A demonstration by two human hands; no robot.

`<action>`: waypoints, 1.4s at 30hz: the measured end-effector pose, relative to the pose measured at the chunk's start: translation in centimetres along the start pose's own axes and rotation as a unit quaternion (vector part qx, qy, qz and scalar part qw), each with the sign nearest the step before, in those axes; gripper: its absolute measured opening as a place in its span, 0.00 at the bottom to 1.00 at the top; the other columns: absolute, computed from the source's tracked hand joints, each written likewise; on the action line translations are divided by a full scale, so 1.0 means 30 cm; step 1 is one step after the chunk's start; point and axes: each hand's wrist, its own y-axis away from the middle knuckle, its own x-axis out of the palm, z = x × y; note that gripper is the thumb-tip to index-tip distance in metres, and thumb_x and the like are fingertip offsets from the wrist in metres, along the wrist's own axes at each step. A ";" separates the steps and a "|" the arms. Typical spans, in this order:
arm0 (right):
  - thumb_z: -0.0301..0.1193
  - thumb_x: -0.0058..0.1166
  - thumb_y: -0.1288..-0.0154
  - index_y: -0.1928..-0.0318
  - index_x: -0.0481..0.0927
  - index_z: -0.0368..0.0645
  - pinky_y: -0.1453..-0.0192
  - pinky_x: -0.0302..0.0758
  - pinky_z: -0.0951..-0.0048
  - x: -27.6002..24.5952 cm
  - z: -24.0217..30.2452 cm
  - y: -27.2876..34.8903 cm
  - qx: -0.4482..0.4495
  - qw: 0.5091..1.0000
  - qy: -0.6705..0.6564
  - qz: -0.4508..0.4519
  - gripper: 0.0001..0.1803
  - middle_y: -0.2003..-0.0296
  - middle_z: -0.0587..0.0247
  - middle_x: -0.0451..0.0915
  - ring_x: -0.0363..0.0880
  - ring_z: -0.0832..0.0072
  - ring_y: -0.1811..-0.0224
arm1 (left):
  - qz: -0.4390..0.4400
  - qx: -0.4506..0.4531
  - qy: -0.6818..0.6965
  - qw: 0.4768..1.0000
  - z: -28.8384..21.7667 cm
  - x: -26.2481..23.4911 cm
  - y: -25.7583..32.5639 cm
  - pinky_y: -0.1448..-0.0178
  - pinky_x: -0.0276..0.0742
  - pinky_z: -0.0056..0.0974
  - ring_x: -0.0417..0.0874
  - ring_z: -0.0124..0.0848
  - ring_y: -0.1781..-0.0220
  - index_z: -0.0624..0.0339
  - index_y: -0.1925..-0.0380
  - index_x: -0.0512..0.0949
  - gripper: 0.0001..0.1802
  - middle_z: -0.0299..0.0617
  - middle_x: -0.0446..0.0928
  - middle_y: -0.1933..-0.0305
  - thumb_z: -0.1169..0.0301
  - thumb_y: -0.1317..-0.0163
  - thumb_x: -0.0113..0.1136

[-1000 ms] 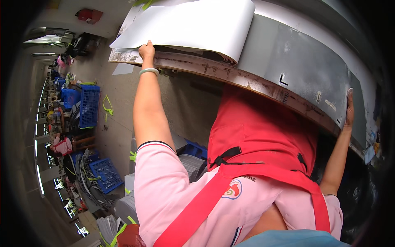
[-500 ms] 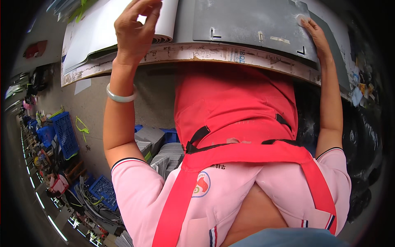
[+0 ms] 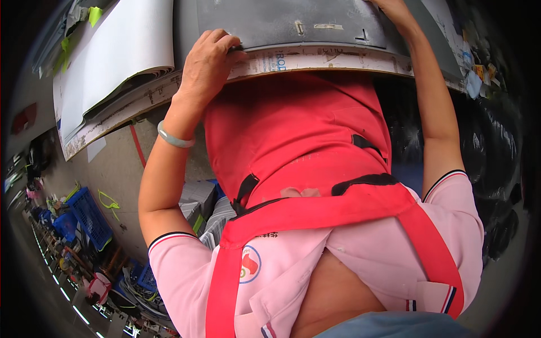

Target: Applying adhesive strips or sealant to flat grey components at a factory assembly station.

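- Left hand (image 3: 207,66), shifted rightward from over the white sheet (image 3: 127,53), is curling at the grey board's (image 3: 265,25) near-left corner.
- Bench (image 3: 349,61) is supporting both — board right of sheet.
- Right hand (image 3: 394,11) is reaching the board's right side — whether either hand is gripping, I cannot tell.

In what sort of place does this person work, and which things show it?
Probably a factory or workshop: there is a worn workbench bearing a grey board, a blue crate on the floor, and a long row of lights.
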 end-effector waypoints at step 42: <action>0.42 0.61 0.28 0.50 0.86 0.42 0.52 0.73 0.77 -0.037 -0.141 -0.009 -0.061 0.995 0.080 -0.024 0.18 0.62 0.71 0.83 0.77 0.81 0.59 | 0.008 0.036 0.083 0.996 -0.231 0.122 -0.282 0.45 0.81 0.46 0.86 0.49 0.54 0.64 0.63 0.83 0.08 0.54 0.82 0.61 0.73 0.32 0.56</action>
